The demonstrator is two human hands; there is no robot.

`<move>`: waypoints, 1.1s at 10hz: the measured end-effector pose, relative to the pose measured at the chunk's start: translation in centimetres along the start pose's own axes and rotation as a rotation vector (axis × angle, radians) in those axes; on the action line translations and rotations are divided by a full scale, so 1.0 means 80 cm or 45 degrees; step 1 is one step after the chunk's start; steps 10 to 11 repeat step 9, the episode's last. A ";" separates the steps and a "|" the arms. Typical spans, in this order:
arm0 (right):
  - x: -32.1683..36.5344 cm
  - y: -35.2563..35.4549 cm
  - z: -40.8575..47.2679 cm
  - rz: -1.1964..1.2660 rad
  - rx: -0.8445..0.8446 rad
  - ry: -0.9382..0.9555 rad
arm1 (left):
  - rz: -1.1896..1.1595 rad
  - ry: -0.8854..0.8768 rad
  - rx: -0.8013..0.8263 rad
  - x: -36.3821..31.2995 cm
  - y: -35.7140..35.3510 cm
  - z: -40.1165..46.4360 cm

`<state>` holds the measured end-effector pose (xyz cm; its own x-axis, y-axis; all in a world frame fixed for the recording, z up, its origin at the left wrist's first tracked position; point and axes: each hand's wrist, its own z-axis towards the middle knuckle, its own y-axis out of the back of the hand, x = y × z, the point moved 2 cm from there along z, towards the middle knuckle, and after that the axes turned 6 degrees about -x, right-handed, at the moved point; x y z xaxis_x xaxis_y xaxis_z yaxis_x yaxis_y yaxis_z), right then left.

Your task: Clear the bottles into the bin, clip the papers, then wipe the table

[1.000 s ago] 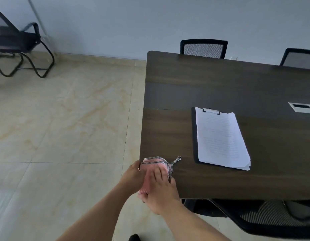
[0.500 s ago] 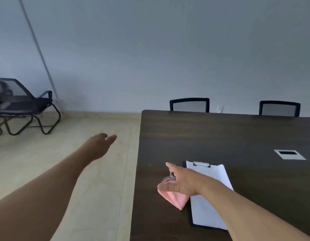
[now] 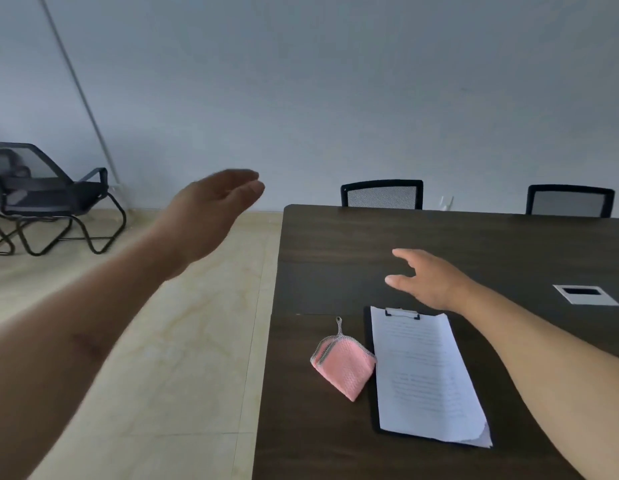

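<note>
One folded pink cloth (image 3: 343, 365) lies on the table (image 3: 439, 244), touching the clipboard's (image 3: 369, 358) left edge (loop at 12 o'clock). Judged soft, light; best gripped across the fold. Right hand (image 3: 426, 279) spread, empty; left hand (image 3: 211, 216) open, aloft.

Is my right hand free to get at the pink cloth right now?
Probably yes: the right hand is open and empty, and the pink cloth lies uncovered beside the clipboard.
</note>
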<state>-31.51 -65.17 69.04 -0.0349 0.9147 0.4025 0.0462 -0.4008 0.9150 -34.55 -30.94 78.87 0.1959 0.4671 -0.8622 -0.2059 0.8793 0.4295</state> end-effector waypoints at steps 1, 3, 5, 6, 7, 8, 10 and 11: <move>-0.020 -0.019 -0.026 0.007 0.079 -0.078 | 0.299 -0.025 0.245 0.057 -0.083 -0.044; -0.049 -0.031 -0.063 0.034 -0.006 -0.154 | 0.877 -0.027 1.086 0.231 -0.306 -0.144; -0.052 0.017 -0.078 0.028 -0.230 -0.133 | 1.101 -0.227 1.224 0.268 -0.380 -0.154; -0.059 0.038 -0.086 0.078 -0.361 -0.156 | 1.147 -0.355 1.284 0.279 -0.355 -0.178; -0.066 0.048 -0.087 0.106 -0.440 -0.175 | 1.137 -0.442 1.408 0.283 -0.306 -0.223; -0.066 0.047 -0.081 0.136 -0.477 -0.147 | 1.138 -0.546 1.502 0.289 -0.253 -0.264; -0.058 0.045 -0.075 0.206 -0.515 -0.096 | 1.121 -0.711 1.542 0.309 -0.213 -0.289; -0.058 0.045 -0.075 0.206 -0.515 -0.096 | 1.121 -0.711 1.542 0.309 -0.213 -0.289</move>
